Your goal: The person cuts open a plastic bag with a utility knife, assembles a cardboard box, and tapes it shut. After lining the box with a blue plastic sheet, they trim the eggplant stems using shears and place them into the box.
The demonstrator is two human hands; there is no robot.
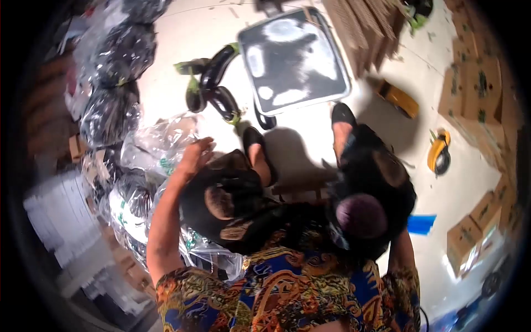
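Observation:
My left hand (pixel 197 155) is beside my left knee, over a crumpled clear plastic bag (pixel 163 141) with green print. Its fingers look apart, with nothing plainly held in them. My right arm (pixel 402 253) runs down past my right knee, and the hand itself is hidden. Ahead of my left foot, several dark purple eggplants (pixel 217 67) with green caps lie on the floor. Beyond my feet is a grey metal tray-like platform (pixel 296 61) with a raised pale rim. Another eggplant (pixel 265 119) lies partly under its near left edge.
Filled plastic bags (pixel 110 113) line the left side. Flattened cardboard (pixel 362 33) stands at the upper right. On the right are a yellow block-shaped object (pixel 398 99), a yellow-and-black tool (pixel 440 152), a blue piece (pixel 421 224) and cardboard boxes (pixel 473 91).

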